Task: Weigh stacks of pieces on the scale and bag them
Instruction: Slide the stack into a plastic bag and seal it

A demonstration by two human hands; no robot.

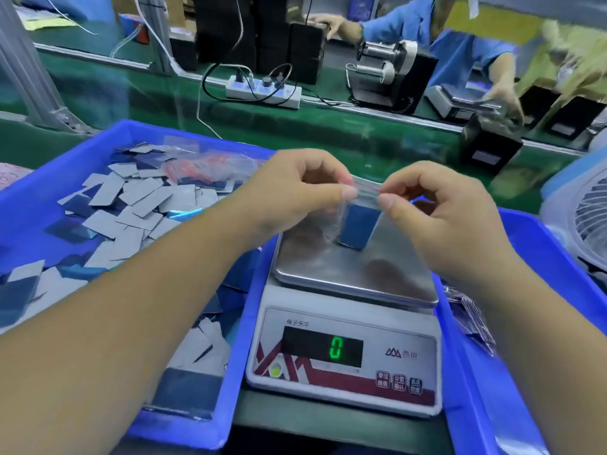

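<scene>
My left hand [295, 192] and my right hand [437, 211] each pinch the red-striped top edge of a small clear zip bag [364, 205] above the scale [348, 323]. Inside the bag hangs a blue stack of pieces [356, 229], just over the steel weighing pan [354, 270]. The display [335, 348] reads a green 0. To the left, a blue bin [184, 425] holds several loose grey and blue pieces [131, 205] and a pile of empty zip bags [210, 169].
A second blue bin [538, 244] on the right holds filled bags [473, 320]. A white fan [584, 224] stands at the far right. Across the green belt [328, 139] a person in blue handles black boxes; a power strip [262, 91] lies there.
</scene>
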